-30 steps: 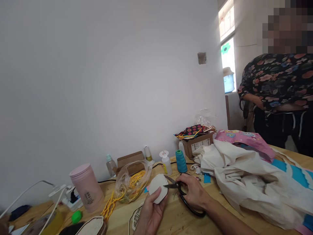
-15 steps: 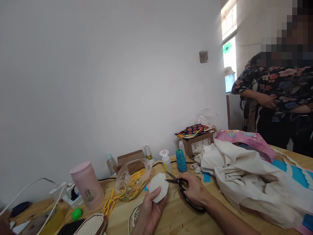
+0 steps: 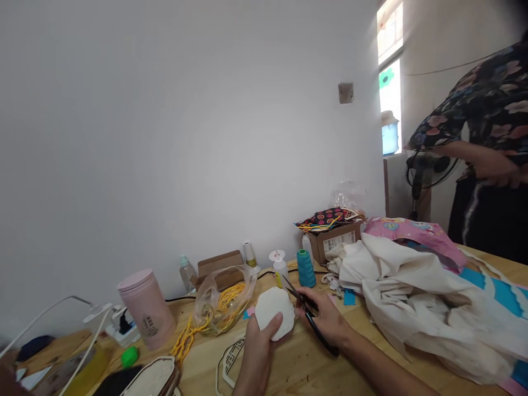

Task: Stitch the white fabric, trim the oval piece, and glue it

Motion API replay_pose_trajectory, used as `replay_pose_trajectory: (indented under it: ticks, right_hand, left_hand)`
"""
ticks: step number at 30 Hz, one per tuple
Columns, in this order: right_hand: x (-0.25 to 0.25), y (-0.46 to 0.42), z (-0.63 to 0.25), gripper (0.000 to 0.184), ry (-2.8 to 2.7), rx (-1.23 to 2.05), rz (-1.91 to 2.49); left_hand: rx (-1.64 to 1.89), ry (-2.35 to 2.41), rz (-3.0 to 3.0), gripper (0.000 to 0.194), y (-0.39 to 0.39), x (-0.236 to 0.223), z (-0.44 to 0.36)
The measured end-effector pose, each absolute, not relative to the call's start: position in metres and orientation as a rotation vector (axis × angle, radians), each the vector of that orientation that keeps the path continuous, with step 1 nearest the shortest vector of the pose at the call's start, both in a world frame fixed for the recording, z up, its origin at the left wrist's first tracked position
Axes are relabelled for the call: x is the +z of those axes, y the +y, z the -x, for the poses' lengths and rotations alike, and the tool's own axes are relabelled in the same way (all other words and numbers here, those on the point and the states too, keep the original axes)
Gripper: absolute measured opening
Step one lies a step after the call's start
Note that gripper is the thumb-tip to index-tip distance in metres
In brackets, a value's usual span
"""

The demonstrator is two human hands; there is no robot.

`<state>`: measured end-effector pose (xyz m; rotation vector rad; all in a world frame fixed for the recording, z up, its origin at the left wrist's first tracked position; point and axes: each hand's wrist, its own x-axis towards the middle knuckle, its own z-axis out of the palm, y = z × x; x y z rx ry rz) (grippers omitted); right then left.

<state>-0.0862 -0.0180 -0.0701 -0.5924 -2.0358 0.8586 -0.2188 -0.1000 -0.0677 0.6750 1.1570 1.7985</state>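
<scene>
Pinched in my left hand [image 3: 260, 344] is a flat white piece with a scalloped edge [image 3: 275, 312], my thumb lying across its face. My right hand [image 3: 324, 316] grips black-handled scissors [image 3: 310, 319], whose blades point up and left past the piece's right side. The right fingertips are close to that edge; whether they touch it I cannot tell. Behind the scissors stands a cone of teal thread [image 3: 306, 268]. Under my left wrist, a pale lattice frame [image 3: 231, 363] lies on the wooden table [image 3: 297, 368].
Yellow cord [image 3: 231, 300] spills from a clear plastic bag left of my hands. Further left stands a pink canister [image 3: 146, 311]. White fabric [image 3: 421, 308] heaps up on the right, before a cardboard box [image 3: 336, 242]. A person in a floral top [image 3: 490, 110] stands beyond the table.
My left hand has moved slightly right with the white piece. The scissors now point more upward, and the right fingers have come nearer the piece. The other person has shifted right.
</scene>
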Motion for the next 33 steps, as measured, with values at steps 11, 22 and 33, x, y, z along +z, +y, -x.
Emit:
replay_pose_trajectory:
  ticks: [11, 22, 33]
  right_hand:
    - [-0.074, -0.016, 0.085, 0.035, -2.082, 0.797, 0.456]
    - [-0.080, -0.001, 0.082, 0.039, -2.099, 0.571, 0.727]
    - [-0.068, -0.014, 0.077, 0.019, -2.253, 0.330, 0.822]
  left_hand:
    - [1.715, 1.438, -0.910, 0.045, -0.097, -0.072, 0.219]
    - [1.764, 1.137, -0.655, 0.064, -0.105, -0.060, 0.211]
    - [1.918, 1.241, -0.527, 0.056, -0.100, -0.064, 0.228]
